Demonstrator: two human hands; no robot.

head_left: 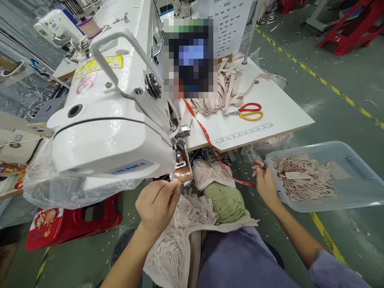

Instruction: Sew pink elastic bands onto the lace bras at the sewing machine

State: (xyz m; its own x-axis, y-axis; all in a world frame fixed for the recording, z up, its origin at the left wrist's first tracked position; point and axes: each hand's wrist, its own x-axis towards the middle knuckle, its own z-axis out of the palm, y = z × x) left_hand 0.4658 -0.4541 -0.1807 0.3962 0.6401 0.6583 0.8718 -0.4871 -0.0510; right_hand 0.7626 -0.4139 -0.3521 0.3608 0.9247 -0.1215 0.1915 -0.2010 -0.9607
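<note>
My left hand (158, 203) is closed in a pinch just under the head of the white sewing machine (114, 120), near the presser foot (180, 138); thin thread seems to be between its fingers. Beige lace fabric (180, 236) lies over my lap below it. My right hand (264, 180) is out to the right at the rim of a clear plastic bin (354, 176), fingers closed on a small dark tool. A red ribbon (210, 142) runs from the machine down to that hand. The bin holds a pile of beige straps (303, 178).
On the white table (285, 112) lie red and yellow scissors (249, 112) and a heap of beige straps (222, 90). A paper size chart (229, 28) stands behind. A red stool (75, 222) sits under the machine. Yellow floor tape (327, 86) crosses the green floor.
</note>
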